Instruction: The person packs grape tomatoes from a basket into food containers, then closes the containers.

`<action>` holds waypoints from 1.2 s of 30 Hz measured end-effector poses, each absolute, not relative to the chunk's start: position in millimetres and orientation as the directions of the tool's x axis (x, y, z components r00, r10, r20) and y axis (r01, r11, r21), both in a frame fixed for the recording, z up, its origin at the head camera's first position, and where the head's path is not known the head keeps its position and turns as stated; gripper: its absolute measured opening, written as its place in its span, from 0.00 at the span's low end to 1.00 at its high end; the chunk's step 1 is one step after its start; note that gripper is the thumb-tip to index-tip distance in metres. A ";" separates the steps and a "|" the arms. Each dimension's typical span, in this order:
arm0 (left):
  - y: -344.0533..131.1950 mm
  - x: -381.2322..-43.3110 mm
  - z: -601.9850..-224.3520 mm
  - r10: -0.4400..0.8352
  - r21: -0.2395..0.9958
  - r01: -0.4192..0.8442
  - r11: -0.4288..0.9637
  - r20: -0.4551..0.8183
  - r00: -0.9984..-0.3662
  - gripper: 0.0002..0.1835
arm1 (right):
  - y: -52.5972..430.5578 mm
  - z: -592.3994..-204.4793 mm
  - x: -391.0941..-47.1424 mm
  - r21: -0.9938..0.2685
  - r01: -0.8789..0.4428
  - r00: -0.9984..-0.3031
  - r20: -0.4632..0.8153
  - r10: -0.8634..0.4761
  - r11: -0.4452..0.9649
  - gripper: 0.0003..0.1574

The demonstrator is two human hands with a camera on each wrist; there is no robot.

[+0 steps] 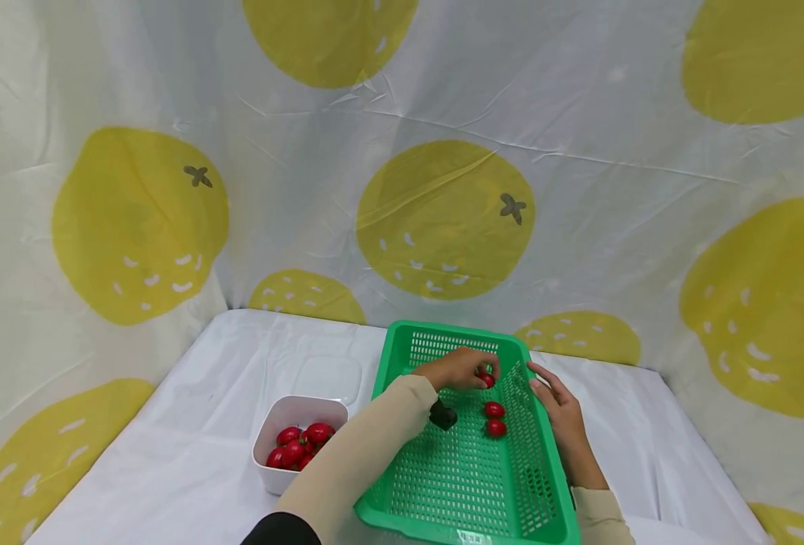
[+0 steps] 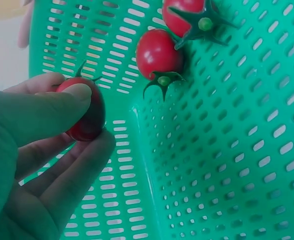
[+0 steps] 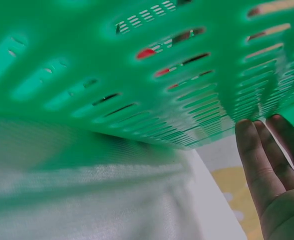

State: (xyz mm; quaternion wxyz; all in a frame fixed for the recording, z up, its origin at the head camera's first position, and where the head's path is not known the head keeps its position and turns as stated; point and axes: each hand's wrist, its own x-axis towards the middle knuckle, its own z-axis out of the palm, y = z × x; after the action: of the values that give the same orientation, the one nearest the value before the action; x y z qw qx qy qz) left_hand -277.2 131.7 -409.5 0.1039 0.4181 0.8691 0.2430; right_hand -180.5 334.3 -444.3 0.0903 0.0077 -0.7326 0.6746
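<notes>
My left hand (image 1: 458, 369) reaches into a green plastic basket (image 1: 466, 484) and pinches a red cherry tomato (image 2: 93, 120) between thumb and fingers. In the left wrist view, the tomato has a green stalk end and is held off the basket floor. Two more cherry tomatoes, one (image 1: 493, 409) just beyond the other (image 1: 495, 428), lie by the basket's right wall. At that wall is my right hand (image 1: 564, 424). The right wrist view shows its straight fingers (image 3: 256, 160) touching the outside of the slotted wall; its thumb is not visible there.
Left of the basket stands a white square tub (image 1: 275, 428) holding several cherry tomatoes, partly behind my left sleeve. A clear plastic lid or tray (image 1: 327, 378) lies behind it. White cloth (image 1: 191, 462) covers the table, and a lemon-print curtain (image 1: 293, 204) hangs behind.
</notes>
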 end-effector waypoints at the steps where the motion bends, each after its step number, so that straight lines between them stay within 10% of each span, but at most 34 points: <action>1: 130.5 -276.7 -408.8 0.776 0.507 0.678 0.533 0.027 -0.630 0.11 | 333.5 -444.0 -180.3 -0.987 -0.131 -0.984 0.140 0.109 0.090 0.30; 36: 71.6 -232.9 -352.9 0.856 0.470 0.797 0.379 0.150 -0.495 0.12 | 333.9 -444.7 -180.8 -0.986 -0.123 -0.984 0.136 0.112 0.109 0.30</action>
State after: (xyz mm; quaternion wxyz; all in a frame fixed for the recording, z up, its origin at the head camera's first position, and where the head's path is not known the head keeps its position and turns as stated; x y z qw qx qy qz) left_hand -232.9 71.6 -352.9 0.0590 0.4988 0.8284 0.2480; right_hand -180.8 333.9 -444.7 0.0881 0.0039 -0.7393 0.6676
